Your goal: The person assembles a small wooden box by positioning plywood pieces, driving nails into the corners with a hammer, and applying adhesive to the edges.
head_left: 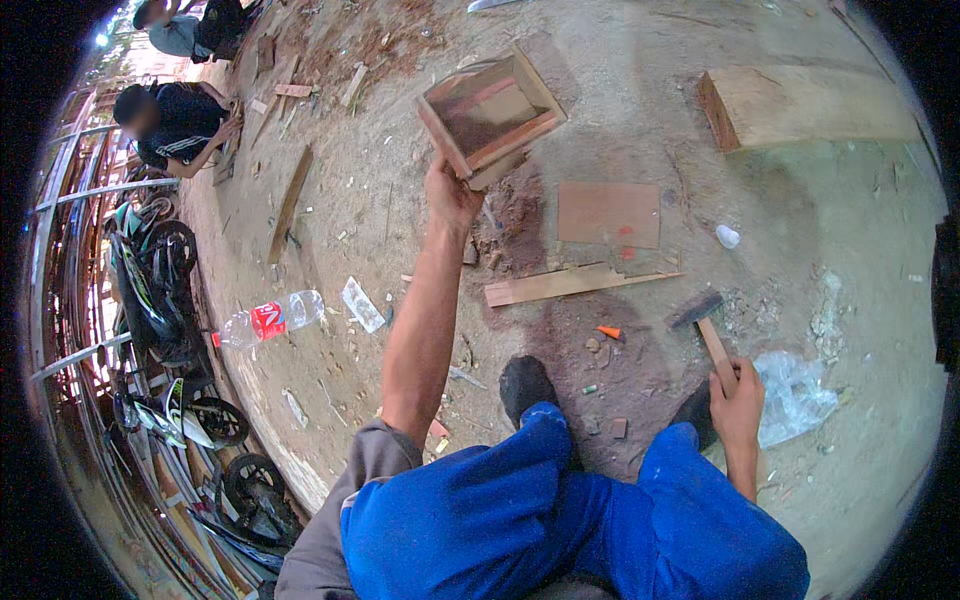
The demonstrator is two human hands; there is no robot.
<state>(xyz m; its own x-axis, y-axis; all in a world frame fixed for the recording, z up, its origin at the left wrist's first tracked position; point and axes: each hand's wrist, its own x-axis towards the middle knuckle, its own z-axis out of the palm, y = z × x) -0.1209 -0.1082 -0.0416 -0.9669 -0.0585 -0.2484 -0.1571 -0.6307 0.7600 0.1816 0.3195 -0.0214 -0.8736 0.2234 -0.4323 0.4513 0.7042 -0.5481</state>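
With my left arm stretched forward, my left hand (453,193) grips the near corner of a wooden box frame (510,143). The box is tilted, and its inside shows as a square hollow with thin board walls. Low on the right, my right hand (738,405) is closed round the wooden handle of a hammer (712,345), whose dark head points away from me. A flat rectangular wooden panel (608,214) lies on the ground between the box and the hammer. Nearer to me rests a pale, splintered wood strip (560,286).
A thick wooden block (810,105) sits at the far right. Near my right hand is a crumpled clear plastic bag (795,395). A plastic bottle (270,320) lies on the left, with motorbikes (150,280) beyond it. Another person (180,125) crouches at the upper left.
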